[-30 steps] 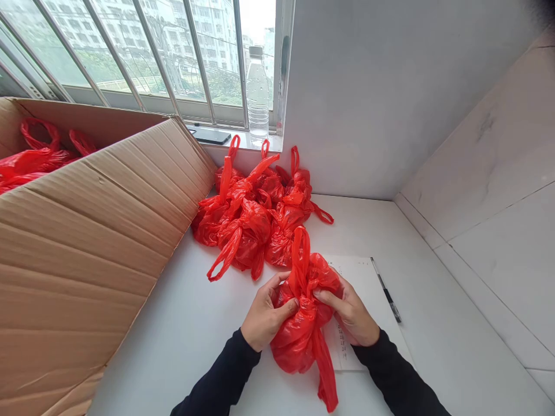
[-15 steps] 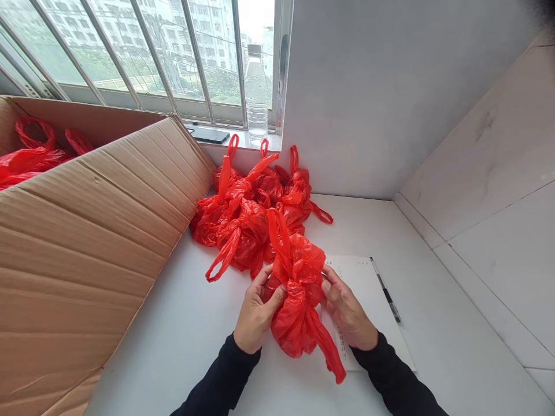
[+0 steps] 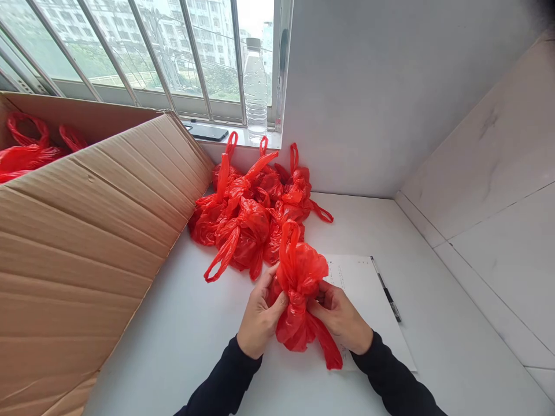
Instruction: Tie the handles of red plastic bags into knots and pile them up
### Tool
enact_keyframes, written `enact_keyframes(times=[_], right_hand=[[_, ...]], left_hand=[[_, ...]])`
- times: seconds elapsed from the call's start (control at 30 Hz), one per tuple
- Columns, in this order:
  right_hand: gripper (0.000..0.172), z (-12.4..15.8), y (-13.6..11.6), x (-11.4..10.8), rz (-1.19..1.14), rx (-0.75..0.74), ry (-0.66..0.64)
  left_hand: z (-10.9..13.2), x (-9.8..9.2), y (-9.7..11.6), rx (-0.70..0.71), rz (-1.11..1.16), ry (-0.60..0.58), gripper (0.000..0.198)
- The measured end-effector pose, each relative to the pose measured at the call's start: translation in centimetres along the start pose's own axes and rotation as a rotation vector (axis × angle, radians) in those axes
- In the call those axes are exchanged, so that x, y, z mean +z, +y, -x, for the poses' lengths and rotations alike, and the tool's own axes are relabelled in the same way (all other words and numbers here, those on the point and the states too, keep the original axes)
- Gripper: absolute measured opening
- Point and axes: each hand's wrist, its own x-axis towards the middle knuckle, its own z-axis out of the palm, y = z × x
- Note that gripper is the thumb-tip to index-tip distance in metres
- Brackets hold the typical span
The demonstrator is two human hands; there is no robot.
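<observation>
A red plastic bag [image 3: 299, 300], tied in a knot at its middle, is held between my two hands above the white table. My left hand [image 3: 260, 315] grips its left side, thumb in front near the knot and fingers partly hidden behind. On the other side my right hand [image 3: 342, 318] pinches the bag, its thumb close to the knot. One handle loop stands up, while the other tail hangs toward the lower right. What is inside the bag cannot be made out. Just beyond it, a heap of similar knotted red bags [image 3: 247, 231] lies against the wall.
At left stands a large open cardboard box [image 3: 108, 208] with more red bags [image 3: 30, 153] inside. Under my right hand lies a sheet of paper [image 3: 373, 323] with a pen [image 3: 390, 297] along its edge. A water bottle [image 3: 255, 92] and a phone [image 3: 208, 132] rest on the windowsill.
My right hand has moved inward and closed on the bag near its knot. The bag has turned slightly, with its upper loop shifting right and its lower tail rising a little.
</observation>
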Motion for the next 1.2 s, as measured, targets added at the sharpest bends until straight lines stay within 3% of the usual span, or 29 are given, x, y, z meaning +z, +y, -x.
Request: enact_keyframes(times=[0.27,0.47,0.67,0.77,1.0,1.2], right_hand=[[0.020,0.1,-0.2,0.2,-0.136,-0.067,0.118],[0.022,0.1,-0.4,0.1,-0.219,-0.068,0.167],[0.020,0.2,-0.9,0.5,-0.069,-0.070,0.077],[0.028,0.5,-0.9,0.8,0.011,-0.036,0.010],[0.053,1.0,-0.2,0.8,0.125,0.012,-0.063],[0.059,1.2,-1.0,0.9,0.169,0.014,-0.132]], left_hand=[[-0.1,-0.1,-0.7,-0.063,0.014,-0.085,0.056],[-0.2,-0.2,-0.4,-0.068,-0.001,-0.165,0.046],[-0.5,-0.5,-0.5,-0.073,0.066,0.048,0.038],[-0.4,-0.5,-0.8,-0.091,0.073,0.115,0.036],[0.3,0.2,-0.9,-0.088,0.071,0.139,0.030],[0.0,-0.2,-0.6,-0.124,0.094,0.125,0.034]])
